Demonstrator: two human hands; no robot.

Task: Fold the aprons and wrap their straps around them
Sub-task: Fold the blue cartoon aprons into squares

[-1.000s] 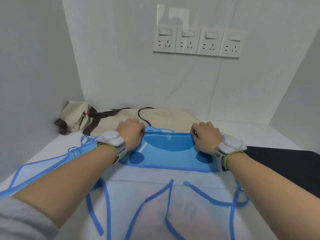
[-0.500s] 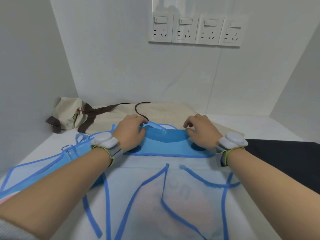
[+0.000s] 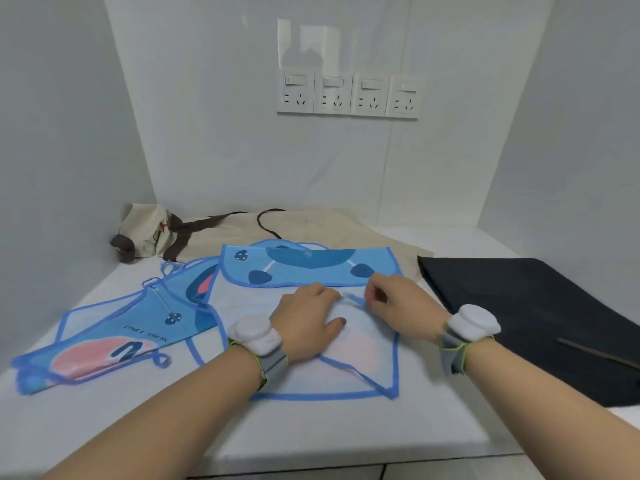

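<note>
A blue apron (image 3: 311,268) lies in front of me on the white table, its top edge folded toward me so the printed side shows along the far strip. A blue strap (image 3: 353,300) lies across its pale middle. My left hand (image 3: 306,322) rests flat on the apron, palm down, fingers touching the strap's end. My right hand (image 3: 403,304) pinches the same strap between thumb and fingers. A second blue apron (image 3: 114,329) with a pink patch lies spread at the left.
A beige apron (image 3: 311,226) with brown straps lies at the back, bunched in the left corner. A black apron (image 3: 526,313) covers the right side. White walls close in on three sides. The table's front edge (image 3: 346,462) is near me.
Both hands left the folded top edge and drew back toward me onto the apron's middle. The right hand took hold of the blue strap. The camera view pulled back.
</note>
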